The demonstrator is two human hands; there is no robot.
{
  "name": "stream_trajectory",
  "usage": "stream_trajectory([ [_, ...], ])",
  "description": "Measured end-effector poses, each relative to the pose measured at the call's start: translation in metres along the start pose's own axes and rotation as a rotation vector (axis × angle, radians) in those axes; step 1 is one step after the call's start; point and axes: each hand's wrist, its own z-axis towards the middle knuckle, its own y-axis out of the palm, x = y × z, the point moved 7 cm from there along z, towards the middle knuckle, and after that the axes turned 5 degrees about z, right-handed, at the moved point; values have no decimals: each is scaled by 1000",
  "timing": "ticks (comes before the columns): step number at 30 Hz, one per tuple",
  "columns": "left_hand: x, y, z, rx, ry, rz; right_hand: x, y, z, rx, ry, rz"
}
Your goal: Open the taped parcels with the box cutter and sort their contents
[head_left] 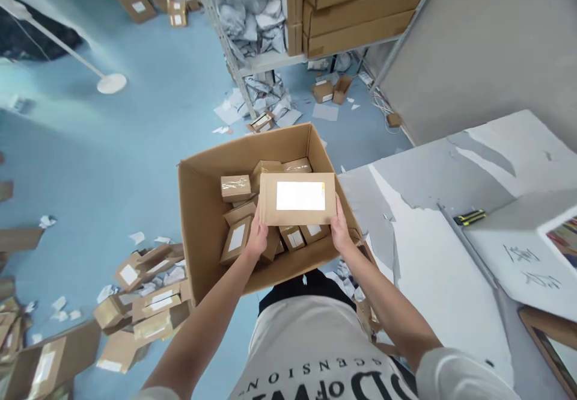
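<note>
Between my two hands is a flat brown cardboard box (297, 216) with a white label on its top face. My left hand (257, 234) grips its left end, and my right hand (339, 227) grips the right end. Beneath it stands a large open carton (202, 255), partly filled with smaller cardboard boxes. One small taped box (235, 188) and a labelled box (237, 239) show inside on the left. The held box hides part of the carton's contents.
A white table (433, 267) on the right bears a yellow-black utility knife (469, 217). Ahead, a metal shelf (270, 62) carries long cartons (365, 15) and grey bags. Loose boxes (155, 304) and paper scraps litter the floor at left. A white round-based stand (112, 83) is farther off.
</note>
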Motion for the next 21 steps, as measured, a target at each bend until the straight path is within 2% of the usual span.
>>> stream_trajectory([
  [3,32,22,-10,-135,132,1,-23,-22,-34,112,-24,-19],
  [6,35,55,-10,-234,131,-17,-34,-49,-67,245,-55,-65],
  [9,30,99,-8,-344,96,-42,-39,-79,-100,386,-67,-73],
  [14,38,191,-26,-640,153,-101,-47,-142,-168,670,-129,-115],
  [21,49,338,-90,-1038,189,-137,-43,-228,-290,1084,-153,-121],
])
